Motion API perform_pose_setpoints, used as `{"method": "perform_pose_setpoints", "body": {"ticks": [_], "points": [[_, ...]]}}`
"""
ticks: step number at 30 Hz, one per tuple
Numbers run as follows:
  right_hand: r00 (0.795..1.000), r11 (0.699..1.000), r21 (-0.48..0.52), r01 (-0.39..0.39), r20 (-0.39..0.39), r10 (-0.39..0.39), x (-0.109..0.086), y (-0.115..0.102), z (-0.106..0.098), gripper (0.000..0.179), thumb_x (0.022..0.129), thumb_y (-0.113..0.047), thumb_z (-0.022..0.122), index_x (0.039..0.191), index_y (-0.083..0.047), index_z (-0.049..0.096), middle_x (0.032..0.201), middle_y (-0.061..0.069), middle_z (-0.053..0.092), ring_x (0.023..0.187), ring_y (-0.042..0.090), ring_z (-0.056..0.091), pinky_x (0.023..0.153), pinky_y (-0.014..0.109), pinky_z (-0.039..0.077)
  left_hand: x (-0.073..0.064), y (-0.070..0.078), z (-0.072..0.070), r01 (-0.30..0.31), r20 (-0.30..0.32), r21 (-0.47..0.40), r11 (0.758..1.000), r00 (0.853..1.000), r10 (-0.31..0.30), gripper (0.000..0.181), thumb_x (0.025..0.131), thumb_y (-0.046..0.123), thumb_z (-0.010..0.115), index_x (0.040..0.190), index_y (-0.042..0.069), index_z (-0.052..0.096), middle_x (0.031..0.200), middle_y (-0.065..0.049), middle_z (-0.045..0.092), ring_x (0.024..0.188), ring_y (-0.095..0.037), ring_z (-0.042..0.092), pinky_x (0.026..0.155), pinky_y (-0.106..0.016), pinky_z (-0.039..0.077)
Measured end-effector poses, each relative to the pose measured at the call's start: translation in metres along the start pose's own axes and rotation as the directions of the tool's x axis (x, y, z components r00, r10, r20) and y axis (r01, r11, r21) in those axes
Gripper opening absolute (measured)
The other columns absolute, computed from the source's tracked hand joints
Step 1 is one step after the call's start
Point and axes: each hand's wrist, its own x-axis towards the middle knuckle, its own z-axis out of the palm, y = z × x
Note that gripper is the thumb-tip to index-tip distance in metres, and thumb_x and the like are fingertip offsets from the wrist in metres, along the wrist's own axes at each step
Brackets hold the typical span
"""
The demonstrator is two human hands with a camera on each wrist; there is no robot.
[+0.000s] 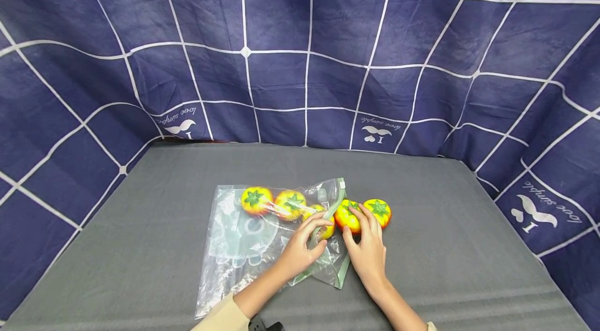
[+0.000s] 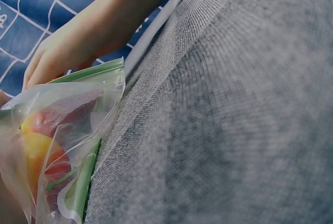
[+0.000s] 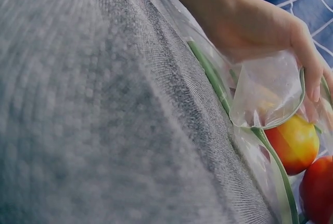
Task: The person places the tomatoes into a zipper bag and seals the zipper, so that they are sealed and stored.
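A clear zip bag (image 1: 244,247) with a green zip edge lies flat, its mouth to the right. Two yellow-red tomatoes with green star-shaped tops, one farther left (image 1: 253,208) and one beside it (image 1: 286,211), show through the plastic. A third tomato (image 1: 328,230) sits just inside the mouth. My left hand (image 1: 302,245) holds the bag's mouth edge, fingers over the third tomato; the right wrist view shows the plastic lifted under its fingers. My right hand (image 1: 367,250) grips another tomato (image 1: 344,218) right at the opening, fingers over its top and thumb at its near side.
One more tomato (image 1: 382,211) stands on the grey cloth-covered table (image 1: 445,268), just right of my right hand's fingers. A dark blue curtain with white grid lines (image 1: 281,81) hangs behind the table and along its sides.
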Motion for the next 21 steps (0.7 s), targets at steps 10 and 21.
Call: {"method": "perform_pose_setpoints", "body": {"ticks": [10,21], "points": [[1.000,0.996,0.083,0.021,-0.023,-0.020,0.0002,0.0048,0.0046,0.043,0.077,-0.015,0.067,0.119,-0.021,0.057,0.131,0.001,0.048,0.122,0.023,0.042,0.078,0.054,0.046,0.0007,-0.0119,0.0035,-0.024,-0.027,-0.002,1.000,0.999,0.024,0.040,0.075,-0.003,0.063,0.111,0.015,0.060,0.135,-0.004,0.047,0.129,-0.024,0.040,0.107,-0.042,0.032],[0.993,0.978,0.175,0.116,-0.043,-0.110,0.0003,0.0084,0.0095,0.045,0.072,-0.008,0.072,0.115,-0.013,0.060,0.128,0.009,0.050,0.119,0.028,0.043,0.097,0.030,0.032,0.0004,-0.0089,0.0034,0.010,-0.020,-0.021,1.000,1.000,-0.010,0.040,0.076,-0.004,0.060,0.111,0.015,0.060,0.136,-0.003,0.047,0.130,-0.023,0.039,0.107,-0.046,0.030]]}}
